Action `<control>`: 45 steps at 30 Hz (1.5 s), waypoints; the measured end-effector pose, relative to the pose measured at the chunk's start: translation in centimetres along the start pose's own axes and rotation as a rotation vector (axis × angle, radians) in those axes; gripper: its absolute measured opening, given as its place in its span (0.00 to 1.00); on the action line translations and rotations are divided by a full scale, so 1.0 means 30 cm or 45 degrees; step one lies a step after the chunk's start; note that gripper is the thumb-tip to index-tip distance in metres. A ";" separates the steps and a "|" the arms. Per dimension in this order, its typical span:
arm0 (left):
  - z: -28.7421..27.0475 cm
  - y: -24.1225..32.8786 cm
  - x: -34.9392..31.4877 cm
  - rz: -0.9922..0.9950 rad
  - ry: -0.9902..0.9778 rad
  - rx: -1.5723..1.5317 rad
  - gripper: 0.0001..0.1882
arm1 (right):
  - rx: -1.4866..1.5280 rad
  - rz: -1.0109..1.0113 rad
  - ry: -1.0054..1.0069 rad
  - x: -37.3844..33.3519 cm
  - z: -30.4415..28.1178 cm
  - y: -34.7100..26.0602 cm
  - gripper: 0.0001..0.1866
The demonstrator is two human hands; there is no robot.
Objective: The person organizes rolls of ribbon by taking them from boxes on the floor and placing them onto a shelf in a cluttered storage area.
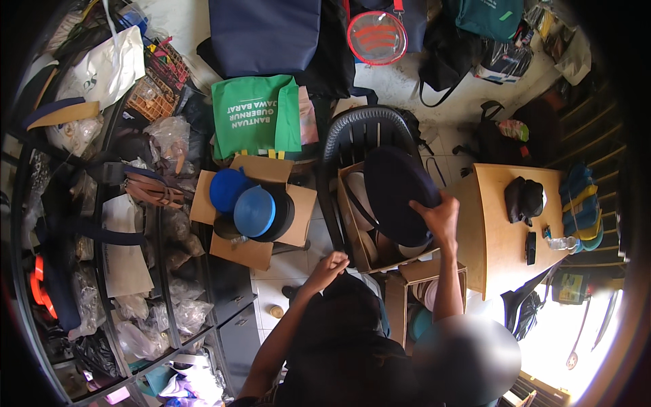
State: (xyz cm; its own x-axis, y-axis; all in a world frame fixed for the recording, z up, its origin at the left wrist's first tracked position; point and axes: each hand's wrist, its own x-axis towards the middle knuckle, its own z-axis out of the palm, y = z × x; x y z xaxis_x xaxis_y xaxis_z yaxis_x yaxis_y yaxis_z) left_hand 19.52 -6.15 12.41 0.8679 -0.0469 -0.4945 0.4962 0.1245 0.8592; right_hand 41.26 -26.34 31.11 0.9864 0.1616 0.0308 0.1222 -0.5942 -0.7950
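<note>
My right hand grips the edge of a large, flat, round navy piece and holds it tilted over an open cardboard box. The box rests on a dark plastic chair and holds pale round items beneath the navy piece. My left hand hovers by the box's near left corner with fingers loosely curled and nothing in it. Both forearms reach up from a dark-clothed body at the bottom of the view.
A second open box to the left holds blue and black round cases. Behind it stands a green tote bag. A wooden table at right carries a black pouch. Crowded metal shelves fill the left side. Another box sits below the chair.
</note>
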 end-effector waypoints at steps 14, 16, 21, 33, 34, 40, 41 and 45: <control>-0.040 0.773 -0.148 0.882 0.520 -0.335 0.21 | 0.149 -0.461 0.215 -0.129 -0.348 -0.563 0.26; 0.080 0.619 -0.197 0.322 -0.222 -0.418 0.21 | 0.183 -0.522 0.132 -0.119 -0.343 -0.669 0.23; 0.343 0.551 -0.024 0.556 -0.963 -1.231 0.44 | 0.400 -0.583 0.172 -0.153 -0.329 -0.787 0.22; 0.203 0.910 -0.044 0.889 -0.503 -2.052 0.32 | 0.698 -0.585 0.865 -0.269 -0.452 -0.881 0.34; 0.193 0.903 -0.040 0.887 -0.513 -2.054 0.32 | 0.680 -0.613 0.850 -0.269 -0.467 -0.880 0.36; 0.099 0.970 -0.141 1.347 -0.139 -1.572 0.17 | 0.706 -0.566 0.986 -0.270 -0.511 -0.861 0.34; 0.079 1.011 -0.201 1.443 -0.082 -1.375 0.20 | 0.759 -0.542 0.983 -0.270 -0.505 -0.864 0.33; -0.006 1.097 -0.290 1.453 0.214 -1.055 0.26 | 0.783 -0.616 0.735 -0.251 -0.493 -0.827 0.36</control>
State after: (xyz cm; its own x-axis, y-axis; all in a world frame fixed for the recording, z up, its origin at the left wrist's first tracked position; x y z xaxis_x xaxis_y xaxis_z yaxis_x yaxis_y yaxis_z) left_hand 28.29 -1.48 44.96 0.7353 0.5818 0.3476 -0.6708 0.5515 0.4959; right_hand 32.45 -24.49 59.56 0.7671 -0.2289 0.5993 0.6112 -0.0230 -0.7911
